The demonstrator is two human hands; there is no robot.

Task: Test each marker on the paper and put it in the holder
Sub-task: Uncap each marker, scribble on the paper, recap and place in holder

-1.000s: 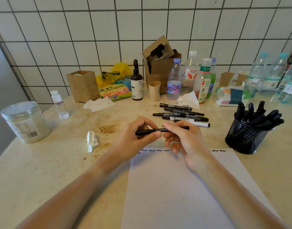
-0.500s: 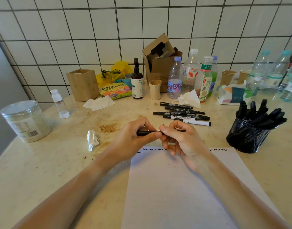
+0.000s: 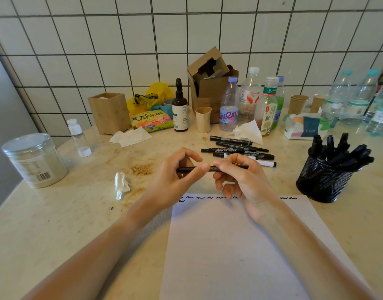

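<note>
A black marker [image 3: 212, 169] lies level at the centre of the frame, held at both ends just above the top edge of the paper [image 3: 229, 245]. The left hand [image 3: 175, 180] pinches its left part between thumb and forefinger, and the right hand [image 3: 244, 180] curls its fingers round the right part, so neither hand is free. Whether the cap is on or coming off cannot be told, since fingers hide the joint. A row of small black squiggles [image 3: 199, 197] runs along the paper's top edge, partly hidden behind the hands. Just above the hands, right of centre, five loose markers [image 3: 240, 148] lie side by side, apparently yet to be tried. At the right of the frame stands the black mesh holder [image 3: 322, 182], already crowded with markers leaning to the right. The likely troubles: a cap pulled with a jerk could fly off among the bottles [image 3: 249, 98] at the upper centre, or the bared tip could smear a finger. Pushing one more marker into so full a holder could also tip it or lever another marker out.
</note>
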